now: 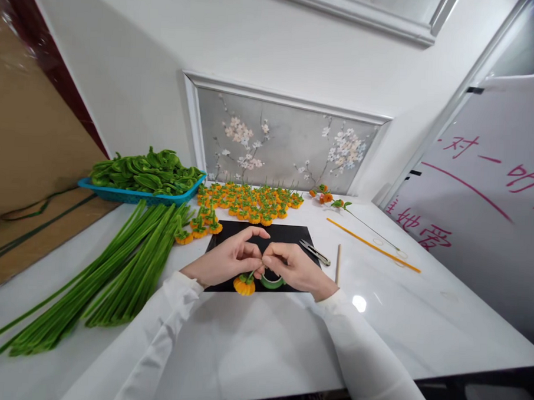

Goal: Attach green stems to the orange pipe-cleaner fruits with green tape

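Over the black mat (303, 234) my two hands meet at the fingertips. My left hand (229, 258) pinches the green stem of an orange fuzzy flower (244, 286), whose head hangs tilted below the fingers. Its index finger is raised and curved. My right hand (297, 267) has thumb and index finger pressed together beside the left fingertips; what lies between them is too small to make out. A roll of green tape (273, 283) is just below, partly hidden by the right hand. To the right are thread snips (315, 252) and a thin wooden stick (338, 265).
At left lie long green pipe cleaners (126, 270), near a blue basket (138, 195) of green leaves. Several orange flower heads (253, 202) stand stem-up behind the mat. An orange pipe cleaner (373, 245) and a long-stemmed flower (325, 198) lie at right.
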`<state>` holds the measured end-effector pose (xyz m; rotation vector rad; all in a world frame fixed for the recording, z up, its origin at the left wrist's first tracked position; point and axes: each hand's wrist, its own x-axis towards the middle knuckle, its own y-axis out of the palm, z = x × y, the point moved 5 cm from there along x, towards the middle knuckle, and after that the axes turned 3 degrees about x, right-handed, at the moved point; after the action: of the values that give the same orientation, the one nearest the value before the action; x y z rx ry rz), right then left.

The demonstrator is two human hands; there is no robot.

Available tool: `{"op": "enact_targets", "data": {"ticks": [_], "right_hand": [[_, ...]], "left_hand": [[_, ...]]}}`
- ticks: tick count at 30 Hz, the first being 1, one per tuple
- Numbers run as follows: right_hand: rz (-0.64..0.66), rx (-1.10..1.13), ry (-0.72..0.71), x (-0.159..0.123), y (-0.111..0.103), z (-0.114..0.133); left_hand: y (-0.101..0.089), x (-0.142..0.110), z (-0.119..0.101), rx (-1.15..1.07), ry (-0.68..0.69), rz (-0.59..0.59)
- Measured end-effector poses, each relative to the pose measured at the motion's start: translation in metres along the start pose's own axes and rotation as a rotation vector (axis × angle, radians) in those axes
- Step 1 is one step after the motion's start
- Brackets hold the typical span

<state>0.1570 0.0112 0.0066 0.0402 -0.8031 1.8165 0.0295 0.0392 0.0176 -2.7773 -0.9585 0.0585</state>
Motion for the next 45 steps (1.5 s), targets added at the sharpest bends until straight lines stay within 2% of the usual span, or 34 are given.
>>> {"op": "enact_targets", "data": {"ticks": [6,12,18,21,23,26,28,30,34,37,40,41,43,45], "right_hand": [[0.032,0.021,0.049,0.0,0.001,-0.001],[0.045,-0.01,0.039,0.001,0.0,-0.001],[-0.042,-0.174,-0.038,0.007,-0.003,-0.003],[-0.168,-0.322,-0.032,0.008,-0.016,-0.009],[-0.32,-0.455,0.066,0.004,-0.034,-0.018],[-0.494,-0.703,0.419,-0.011,-0.062,-0.041],[-0.474,-0.792,0.642,-0.022,-0.072,-0.058],[-0.406,-0.805,0.771,-0.029,-0.075,-0.071],[-0.356,-0.729,0.83,-0.032,-0.074,-0.081],[-0.361,-0.654,0.743,-0.024,-0.069,-0.071],[-0.355,-0.518,0.607,-0.013,-0.052,-0.046],[-0.335,-0.416,0.564,-0.01,-0.042,-0.037],[-0.19,0.147,0.456,-0.005,-0.012,-0.017],[-0.057,0.513,0.461,-0.006,0.014,0.001]], "left_hand": [[0.004,0.001,0.005,-0.042,-0.062,0.039],[0.001,0.006,0.011,-0.047,-0.096,-0.024],[-0.005,0.01,0.012,0.19,-0.107,-0.132],[-0.007,0.011,0.015,0.165,-0.096,-0.2],[-0.01,0.011,0.019,0.074,-0.123,-0.276],[-0.014,0.008,0.026,-0.068,-0.231,-0.378],[-0.014,0.005,0.028,-0.133,-0.3,-0.402],[-0.012,0.004,0.029,-0.18,-0.321,-0.385],[-0.01,0.005,0.03,-0.241,-0.296,-0.343],[-0.014,0.006,0.033,-0.265,-0.296,-0.351],[-0.02,0.005,0.035,-0.271,-0.293,-0.358],[-0.023,0.004,0.035,-0.272,-0.298,-0.369],[-0.028,0.002,0.036,-0.279,-0.309,-0.407],[-0.032,0.0,0.034,-0.288,-0.305,-0.446]]}}
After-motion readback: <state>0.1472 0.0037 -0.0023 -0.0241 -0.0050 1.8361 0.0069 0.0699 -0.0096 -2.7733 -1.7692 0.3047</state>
